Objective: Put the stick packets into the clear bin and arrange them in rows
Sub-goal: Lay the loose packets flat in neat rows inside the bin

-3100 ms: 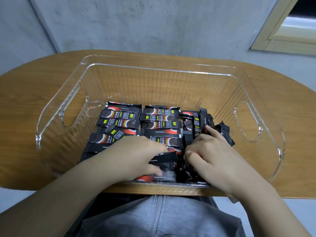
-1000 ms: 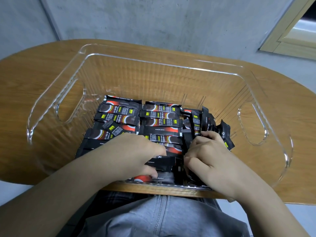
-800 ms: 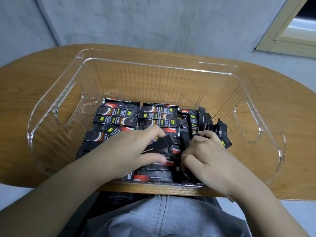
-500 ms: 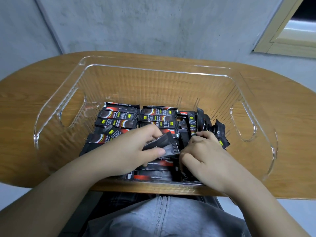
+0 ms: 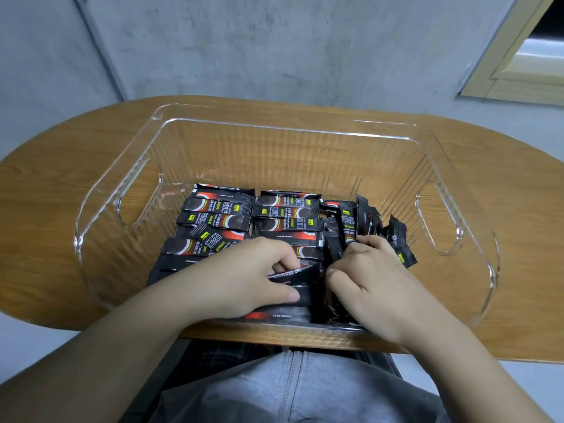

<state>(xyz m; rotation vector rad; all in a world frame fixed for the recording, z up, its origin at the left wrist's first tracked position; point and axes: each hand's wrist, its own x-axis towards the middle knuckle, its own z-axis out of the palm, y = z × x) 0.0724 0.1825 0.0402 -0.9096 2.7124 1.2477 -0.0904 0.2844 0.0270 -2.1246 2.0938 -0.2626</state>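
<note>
A clear bin (image 5: 283,126) with two handle cut-outs stands on the wooden table. Several black stick packets (image 5: 287,213) lie flat inside it in two rows at left and middle. On the right, a loose bunch of packets (image 5: 367,221) stands on edge. My left hand (image 5: 244,279) pinches one black packet (image 5: 300,274) between thumb and fingers near the bin's front wall. My right hand (image 5: 369,282) has its fingers curled into the upright bunch and grips some of those packets; the fingertips are hidden among them.
The oval wooden table (image 5: 45,203) reaches past the bin on both sides, and its near edge runs just below the bin. Behind it is a grey concrete wall. My lap in grey fabric (image 5: 293,389) sits below the table edge.
My left hand lifted one packet out of the middle row, tilted it up, and has now lowered it nearer the bin's front. My right hand stayed on the upright bunch.
</note>
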